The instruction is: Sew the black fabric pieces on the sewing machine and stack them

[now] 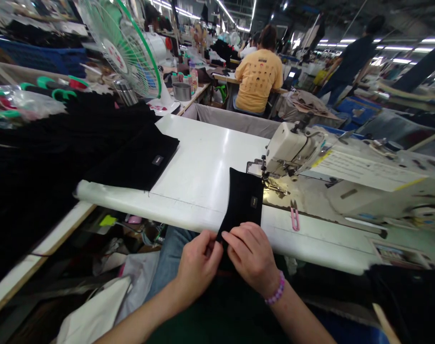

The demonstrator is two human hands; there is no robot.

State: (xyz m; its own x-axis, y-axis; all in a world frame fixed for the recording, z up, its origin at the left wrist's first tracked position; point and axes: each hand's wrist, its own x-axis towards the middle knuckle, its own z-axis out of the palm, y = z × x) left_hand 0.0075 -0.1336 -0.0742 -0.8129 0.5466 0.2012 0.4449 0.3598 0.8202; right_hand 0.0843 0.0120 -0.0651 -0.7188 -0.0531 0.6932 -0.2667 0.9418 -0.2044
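A folded black cloth is being left lying on the white table; a labelled black cloth piece is being pinched at its near end by the half-closed left hand and right hand, just beside the sewing machine.

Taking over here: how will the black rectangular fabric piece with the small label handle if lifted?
The black rectangular fabric piece is probably soft and floppy: it bends where the left hand and right hand pinch it. It probably weighs little. Its edge lies beside the white sewing machine's presser foot, so it might catch.
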